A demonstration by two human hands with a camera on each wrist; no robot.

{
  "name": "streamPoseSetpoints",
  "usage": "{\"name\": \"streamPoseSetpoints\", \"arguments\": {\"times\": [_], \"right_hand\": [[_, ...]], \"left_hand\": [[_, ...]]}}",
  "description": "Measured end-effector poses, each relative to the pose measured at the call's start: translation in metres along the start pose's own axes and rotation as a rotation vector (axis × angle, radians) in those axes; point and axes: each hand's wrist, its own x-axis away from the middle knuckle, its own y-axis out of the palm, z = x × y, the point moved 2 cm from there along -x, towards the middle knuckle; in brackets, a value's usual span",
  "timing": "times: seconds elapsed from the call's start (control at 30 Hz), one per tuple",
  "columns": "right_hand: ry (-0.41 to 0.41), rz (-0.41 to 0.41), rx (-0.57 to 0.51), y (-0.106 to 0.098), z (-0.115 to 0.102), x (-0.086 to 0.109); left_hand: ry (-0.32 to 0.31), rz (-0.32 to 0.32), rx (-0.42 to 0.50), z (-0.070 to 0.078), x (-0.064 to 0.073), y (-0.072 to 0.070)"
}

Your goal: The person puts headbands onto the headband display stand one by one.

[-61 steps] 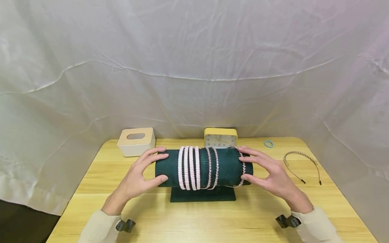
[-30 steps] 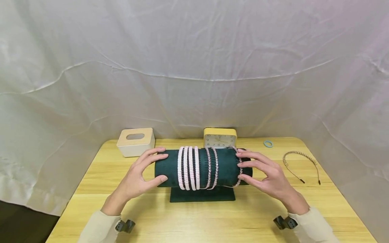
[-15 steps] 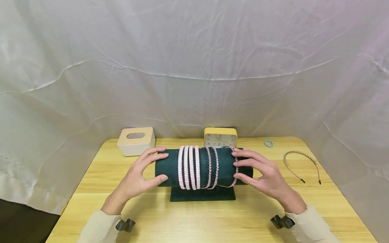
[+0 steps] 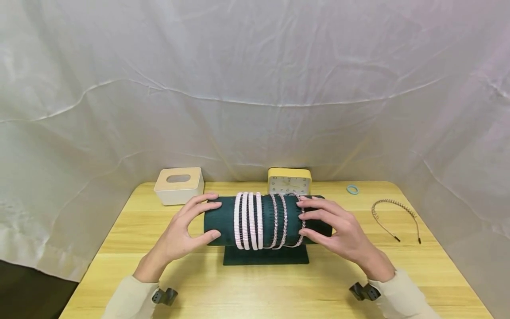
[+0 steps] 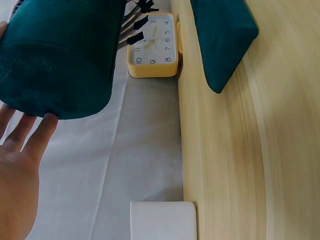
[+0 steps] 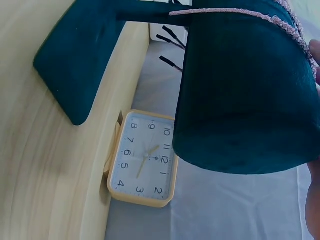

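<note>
A dark green velvet headband stand (image 4: 225, 223), a horizontal roll on a flat base, stands mid-table. My left hand (image 4: 180, 232) grips the roll's left end, thumb in front and fingers over the top. Near the right end, my right hand (image 4: 343, 228) holds a braided pink headband (image 6: 280, 22) that loops over the roll, its fingertips and thumb on the band. Two similar braided headbands (image 4: 284, 221) sit just left of it. Several pale pink padded headbands (image 4: 249, 221) fill the middle-left of the roll. Dark headband tips stick out behind it in both wrist views.
Behind the roll stands a yellow alarm clock (image 4: 289, 180), partly covered by it. A tissue box (image 4: 178, 186) with a wooden lid is at the back left. A blue ring (image 4: 352, 189) and a loose spiral headband (image 4: 394, 202) lie on the right of the table.
My right hand has slid the braided headband leftward along the roll, from near its right end toward the other two braided ones. My left hand has stayed in place.
</note>
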Motion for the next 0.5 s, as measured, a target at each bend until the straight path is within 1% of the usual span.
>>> {"name": "streamPoseSetpoints", "arguments": {"times": [0.5], "right_hand": [[-0.026,-0.036,0.052,0.010,-0.006,-0.014]], "left_hand": [[-0.001,-0.007,0.000,-0.002,0.000,0.000]]}}
